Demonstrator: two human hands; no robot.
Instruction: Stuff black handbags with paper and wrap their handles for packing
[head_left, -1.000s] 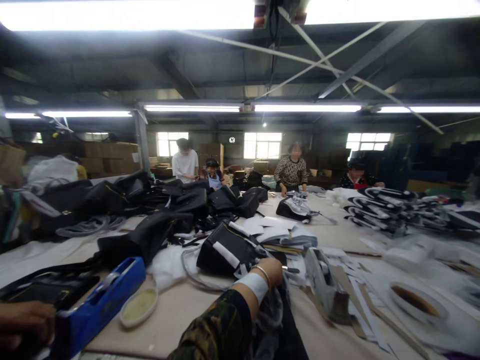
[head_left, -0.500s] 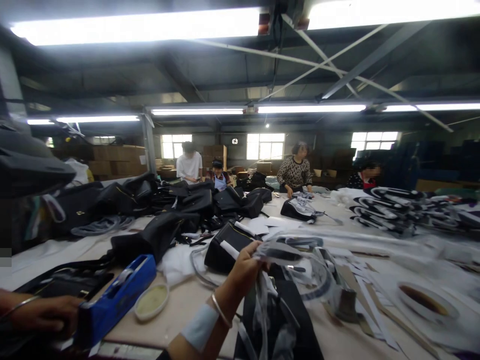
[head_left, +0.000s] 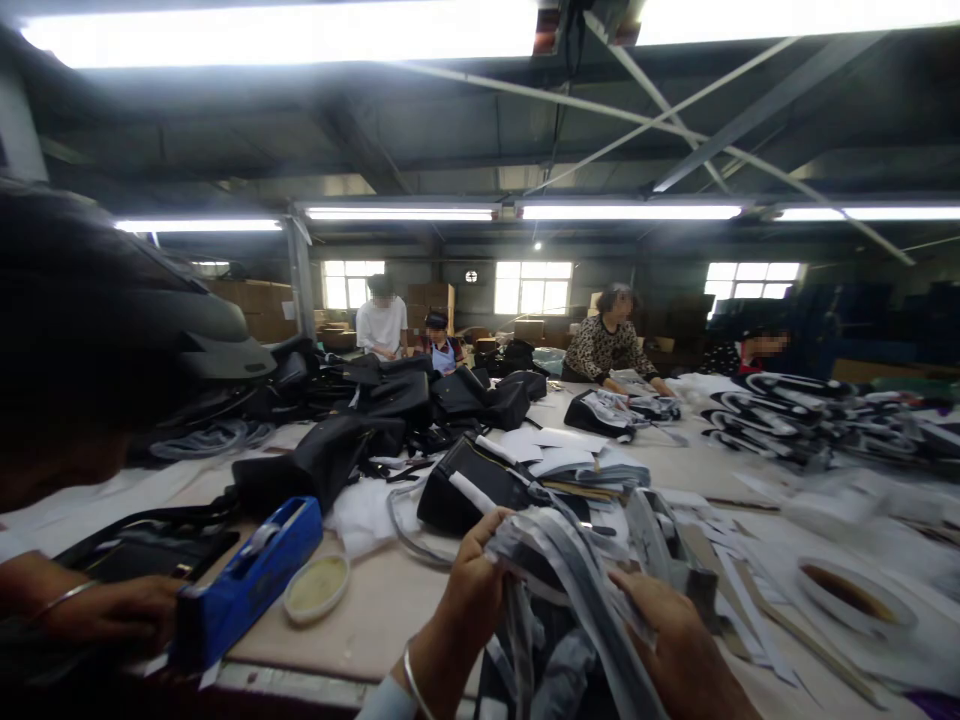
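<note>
My left hand, a bangle on its wrist, is closed on a bundle of clear plastic wrapping with grey-white strips. My right hand grips the same bundle from the right, fingers curled round it. The plastic hangs down over something black at the table's near edge. Just beyond my hands lies a black handbag with white paper strips on it.
A co-worker's hand rests on a blue tape dispenser at the left, next to a small dish of yellowish paste. A grey tape dispenser and a tape roll lie at the right. Black bags are piled further back, where several people work.
My left hand drew back from the handbag, lifting the plastic bundle. My right hand came into view and took hold of it. A co-worker's head now fills the left side.
</note>
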